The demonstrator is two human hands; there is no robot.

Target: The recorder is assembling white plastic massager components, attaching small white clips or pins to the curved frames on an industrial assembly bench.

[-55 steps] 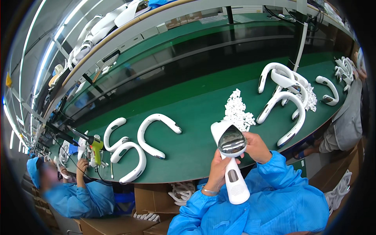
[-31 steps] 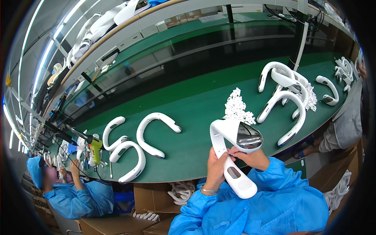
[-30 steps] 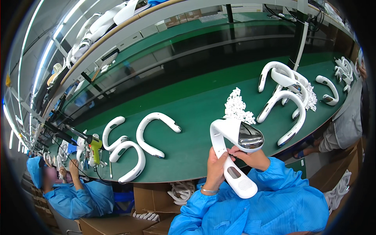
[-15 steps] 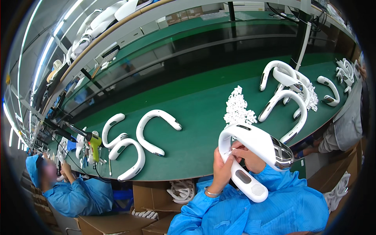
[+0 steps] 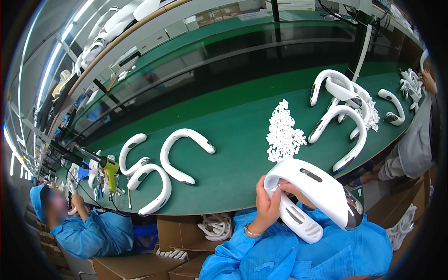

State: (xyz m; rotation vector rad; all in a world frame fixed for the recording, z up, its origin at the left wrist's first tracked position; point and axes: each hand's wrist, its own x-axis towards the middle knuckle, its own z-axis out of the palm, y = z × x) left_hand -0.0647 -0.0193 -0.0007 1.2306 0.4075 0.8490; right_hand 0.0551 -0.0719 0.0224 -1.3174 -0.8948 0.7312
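A white U-shaped neck fan (image 5: 322,186) with a glossy silver end is held up in front of my body, above the near table edge. My left hand (image 5: 266,205) is closed round its bend, the fingers on the outer side. Inside the curve, the fingertips of my right hand (image 5: 295,190) pinch together against the inner wall. Whatever they hold is too small to make out, and the fan's upper arm hides most of that hand. Just beyond lies a heap of small white plastic pieces (image 5: 285,135) on the green table.
Three neck fans (image 5: 187,133) lie on the left of the table (image 5: 233,177), by a yellow-green power tool (image 5: 111,173). More fans (image 5: 347,112) cluster at right around a second heap. Cardboard boxes (image 5: 179,233) stand below the edge. A co-worker in blue (image 5: 93,233) sits left; another person (image 5: 415,135) is at right.
The neck fan has tilted and moved slightly down and to the right, with both my hands staying on it. At far right, a co-worker's hand has come further into view.
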